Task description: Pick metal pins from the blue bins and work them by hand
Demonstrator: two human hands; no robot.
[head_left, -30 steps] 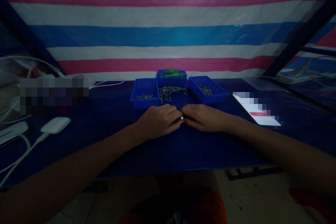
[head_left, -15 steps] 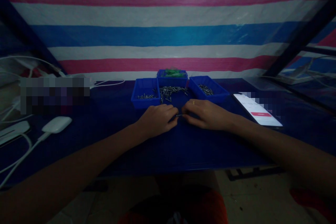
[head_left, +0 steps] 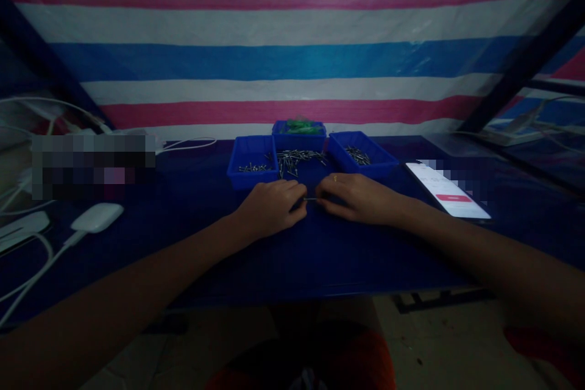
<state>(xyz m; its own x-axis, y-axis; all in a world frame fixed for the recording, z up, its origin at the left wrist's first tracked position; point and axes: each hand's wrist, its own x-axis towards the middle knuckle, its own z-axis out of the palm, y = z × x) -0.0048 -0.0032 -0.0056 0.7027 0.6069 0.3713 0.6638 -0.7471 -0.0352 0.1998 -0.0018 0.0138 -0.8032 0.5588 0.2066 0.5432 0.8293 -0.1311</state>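
A thin metal pin spans the small gap between my hands, just above the table. My left hand pinches one end of it between thumb and fingers. On the other side my right hand, with a ring on one finger, grips the opposite end. The fingers cover both ends, so their shape is hidden. Behind the hands lies a loose pile of slim metal pieces. Around that pile stand a left blue tray with small metal parts, a right blue tray with dark metal parts, and a back blue tray.
Green material sits in the back tray. A lit phone lies at the right. On the left are a white charger, white cables and a blurred-out patch. The blue table ends at a front edge; a striped sheet hangs behind.
My left hand has shifted slightly left, so the gap is wider and more of the pin shows. The right hand has hardly moved; the trays stay put.
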